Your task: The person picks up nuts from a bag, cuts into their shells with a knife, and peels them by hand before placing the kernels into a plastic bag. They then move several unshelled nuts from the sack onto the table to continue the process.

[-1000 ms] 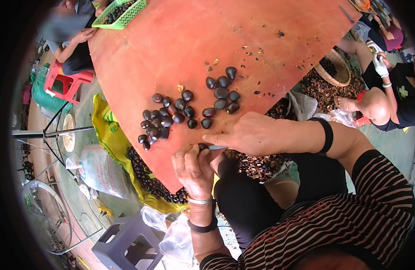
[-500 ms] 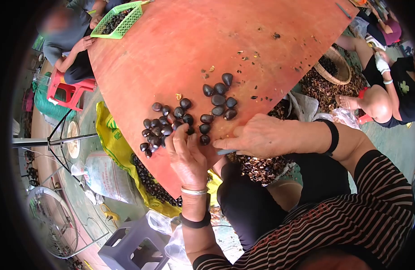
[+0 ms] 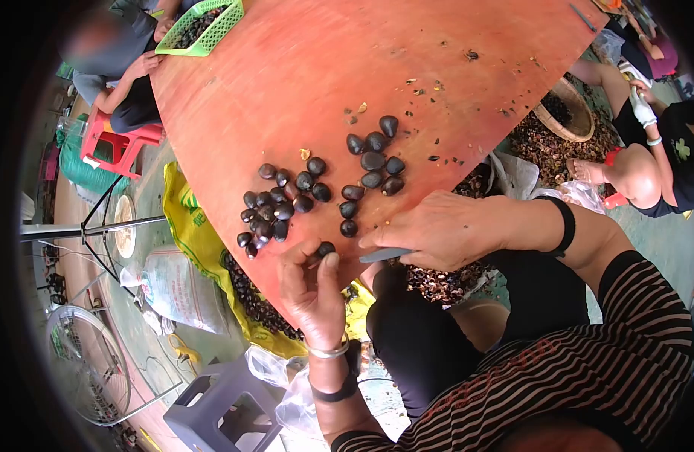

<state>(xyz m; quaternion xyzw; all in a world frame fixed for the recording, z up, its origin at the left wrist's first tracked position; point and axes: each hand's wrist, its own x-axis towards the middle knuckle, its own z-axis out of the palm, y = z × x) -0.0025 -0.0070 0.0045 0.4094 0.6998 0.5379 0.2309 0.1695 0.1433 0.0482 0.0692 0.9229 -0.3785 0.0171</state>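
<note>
A green basket (image 3: 222, 34) on the worktop (image 3: 324, 68) held dark nuts (image 3: 196, 22); below, a yellow sack (image 3: 183, 218) lay full of them. The left hand (image 3: 311, 290) – fingers pinched on one nut (image 3: 324, 248) at the worktop's edge – met the right hand (image 3: 445, 230), closed round a knife (image 3: 384, 255); rightmost, a woven basket (image 3: 580, 124) held dark pieces

We see one dark, glossy nut (image 3: 325, 248) pinched at the fingertips of the left hand (image 3: 309, 290), right at the near edge of the table (image 3: 302, 68). It is rounded and nearly black, and as far as we can tell its shell is whole. Of the knife (image 3: 384, 255) we see only a short grey blade. It lies roughly level and juts out from under the right hand (image 3: 445, 230), tip toward the nut, at that same near edge.
</note>
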